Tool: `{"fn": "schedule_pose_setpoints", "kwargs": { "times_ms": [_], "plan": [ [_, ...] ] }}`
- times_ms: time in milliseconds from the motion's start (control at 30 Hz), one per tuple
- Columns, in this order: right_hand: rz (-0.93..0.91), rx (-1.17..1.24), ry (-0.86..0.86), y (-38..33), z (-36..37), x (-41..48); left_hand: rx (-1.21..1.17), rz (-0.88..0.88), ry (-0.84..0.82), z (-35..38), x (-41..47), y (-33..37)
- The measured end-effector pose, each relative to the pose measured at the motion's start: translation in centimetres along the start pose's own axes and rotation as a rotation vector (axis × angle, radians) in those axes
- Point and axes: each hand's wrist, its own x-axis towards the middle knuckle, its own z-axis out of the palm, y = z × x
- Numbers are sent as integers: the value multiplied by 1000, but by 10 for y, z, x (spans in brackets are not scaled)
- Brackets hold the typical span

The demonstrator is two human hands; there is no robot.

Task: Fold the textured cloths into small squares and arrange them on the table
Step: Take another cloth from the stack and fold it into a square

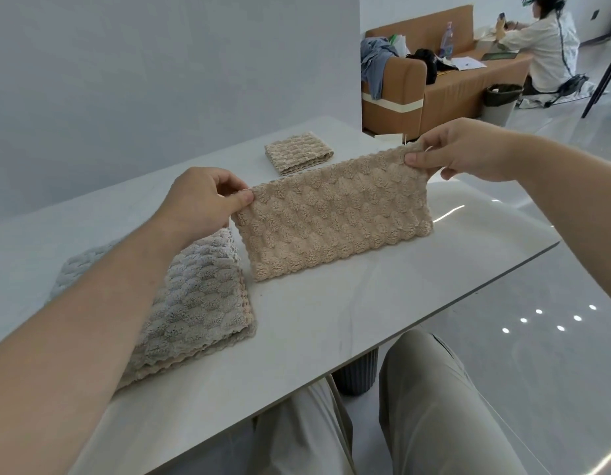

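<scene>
A pale grey wall [160, 80] backs a white, glossy desk [348, 310], and beyond its far edge stands a tan sofa [444, 87] strewn with clothes and papers, with a seated person [544, 46] in a white shirt beside it and a dark bin [503, 97] on the shiny floor.

Over the middle of the desk a beige cloth [335, 217], doubled into a long strip, hangs stretched between both hands, its lower fold touching or just above the surface. The left hand [201, 200] pinches the strip's upper left corner between thumb and fingers [242, 198]. The right hand [458, 149] pinches the upper right corner the same way, held higher, so the top edge slopes up to the right.

Under the left forearm lies a stack [194, 303] of unfolded cloths, grey on top with beige edges showing beneath. Near the far edge of the desk rests a folded square [297, 154] of beige cloth, apart from the rest.

The person's knees in light trousers [434, 406] show below the near edge.
</scene>
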Motion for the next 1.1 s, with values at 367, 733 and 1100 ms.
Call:
{"fn": "schedule_pose_setpoints", "kwargs": {
  "times_ms": [367, 733, 1100],
  "plan": [
    [-7, 313, 140, -28, 1, 11, -436, -75, 39, -3, 16, 19],
    [-59, -38, 304, 33, 44, 5, 258, 387, -3, 71, -38, -13],
    [-205, -515, 234, 62, 53, -17, 546, 526, -22, 67, -53, -8]
  ]
}}
